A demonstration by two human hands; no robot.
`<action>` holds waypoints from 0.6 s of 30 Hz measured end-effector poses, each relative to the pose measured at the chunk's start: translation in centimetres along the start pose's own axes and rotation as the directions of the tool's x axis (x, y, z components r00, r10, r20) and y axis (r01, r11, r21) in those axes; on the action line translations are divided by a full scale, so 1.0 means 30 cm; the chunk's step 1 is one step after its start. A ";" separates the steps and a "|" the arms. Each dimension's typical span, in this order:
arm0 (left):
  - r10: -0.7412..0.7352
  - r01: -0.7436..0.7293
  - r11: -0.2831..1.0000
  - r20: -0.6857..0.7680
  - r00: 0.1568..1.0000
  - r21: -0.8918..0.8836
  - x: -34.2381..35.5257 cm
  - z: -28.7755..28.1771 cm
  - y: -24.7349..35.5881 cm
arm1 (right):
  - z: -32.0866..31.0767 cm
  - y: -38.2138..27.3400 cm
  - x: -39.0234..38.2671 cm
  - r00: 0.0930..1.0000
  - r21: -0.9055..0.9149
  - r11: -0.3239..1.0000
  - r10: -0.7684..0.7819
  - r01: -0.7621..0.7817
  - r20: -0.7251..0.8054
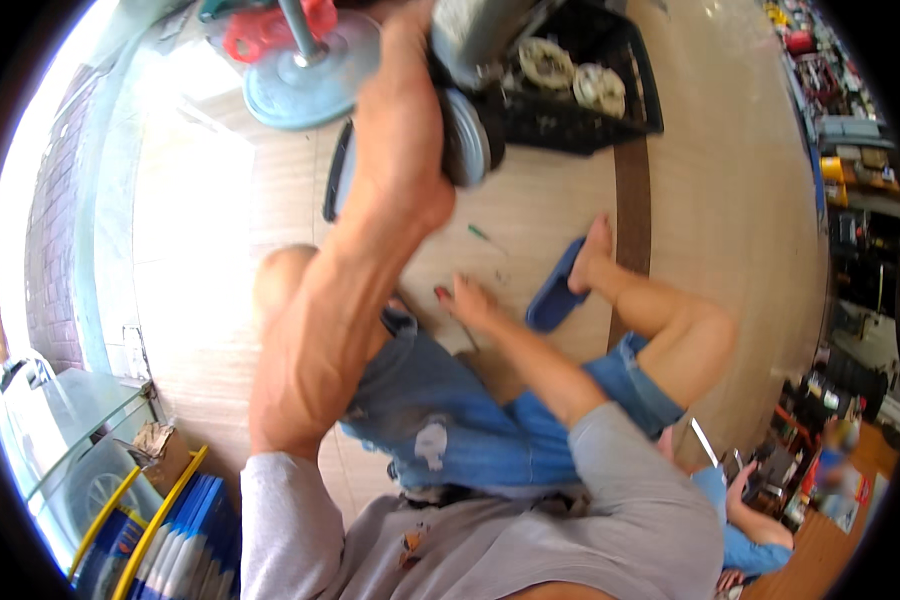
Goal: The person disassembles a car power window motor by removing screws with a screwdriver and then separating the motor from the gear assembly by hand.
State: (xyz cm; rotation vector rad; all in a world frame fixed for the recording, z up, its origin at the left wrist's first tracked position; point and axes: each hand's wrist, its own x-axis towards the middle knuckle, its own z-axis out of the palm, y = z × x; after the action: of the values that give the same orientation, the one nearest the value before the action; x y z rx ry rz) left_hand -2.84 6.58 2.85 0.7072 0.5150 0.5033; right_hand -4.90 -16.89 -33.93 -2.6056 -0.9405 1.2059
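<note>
Bare L forearm (pixel 315 330), closest to cam, runs up to the L hand (pixel 400 125) at a smooth grey housing (pixel 465 40), top edge of view, beside a black plastic crate (pixel 560 135); L fingers mostly hidden, can't tell if spread or pressed together. Just below the housing: round grey part (pixel 467 140) w/ ringed face, dark rim. R hand (pixel 477 307), blurry, is at a slim tool (pixel 442 293) w/ red end, low over smooth beige floor (pixel 730 190); can't tell if fingers pinch it. Green-handled screwdriver (pixel 482 235) lies nearby. Grey tee (pixel 530 540) has small orange/dark print. Blue packs (pixel 205 505) fill a yellow-edged rack (pixel 162 520), lettering too small. Crate holds 2 pale, rough, ring-shaped parts (pixel 600 90).
</note>
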 end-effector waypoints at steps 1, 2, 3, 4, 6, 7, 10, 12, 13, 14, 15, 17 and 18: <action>0.013 -0.013 1.000 -0.025 1.000 -0.013 0.002 -0.007 0.005 | 0.071 -0.014 -0.034 1.000 -0.037 0.999 -0.017 0.017 -0.006; 0.030 -0.032 0.999 -0.049 0.998 -0.025 0.002 -0.014 0.012 | 0.117 -0.010 -0.057 0.998 -0.087 0.995 -0.055 0.052 -0.040; 0.031 -0.033 0.998 -0.060 0.998 -0.044 0.002 -0.004 0.010 | 0.141 0.012 -0.082 0.994 -0.135 0.989 -0.076 0.065 -0.079; 0.033 -0.037 0.997 -0.057 0.998 -0.069 0.000 0.020 0.002 | 0.148 0.056 -0.082 0.990 -0.151 0.986 -0.084 0.067 -0.112; 0.001 -0.004 0.997 -0.040 0.999 -0.079 -0.003 -0.022 0.008 | 0.164 0.055 -0.070 0.983 -0.180 0.979 -0.125 0.100 -0.133; 0.024 -0.027 0.997 -0.039 0.999 -0.073 -0.018 -0.024 0.015 | 0.165 0.033 -0.075 0.985 -0.136 0.983 -0.137 0.121 -0.108; -0.093 0.087 0.994 -0.103 0.990 -0.066 -0.053 -0.001 0.041 | 0.139 0.004 -0.062 0.987 -0.043 0.989 -0.145 0.143 -0.062; -0.079 0.074 0.994 -0.064 0.995 -0.075 -0.045 -0.003 0.024 | 0.150 0.000 -0.048 0.989 0.005 0.990 -0.138 0.139 -0.052; -0.084 0.082 0.993 -0.022 0.996 -0.088 -0.032 0.004 0.005 | 0.160 0.027 -0.031 0.989 0.000 0.991 -0.130 0.130 -0.065; -0.094 0.094 0.993 0.005 0.996 -0.065 -0.022 0.007 0.000 | 0.169 0.039 -0.020 0.986 0.007 0.990 -0.142 0.143 -0.085; -0.096 0.097 0.993 0.015 0.995 -0.070 -0.017 0.016 -0.004 | 0.175 0.061 -0.013 0.983 0.013 0.988 -0.150 0.153 -0.105; -0.127 0.130 0.989 0.042 0.991 -0.065 -0.014 0.032 0.002 | 0.155 0.070 -0.008 0.985 0.035 0.992 -0.117 0.122 -0.127; -0.137 0.141 0.988 0.057 0.989 -0.071 -0.012 0.045 0.001 | 0.136 0.085 0.000 0.985 0.057 0.994 -0.084 0.094 -0.148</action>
State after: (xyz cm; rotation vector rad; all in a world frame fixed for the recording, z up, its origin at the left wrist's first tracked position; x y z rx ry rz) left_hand -2.33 5.77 3.84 0.6069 0.4902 0.3707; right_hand -6.61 -19.51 -37.56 -2.5322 -0.9619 0.9932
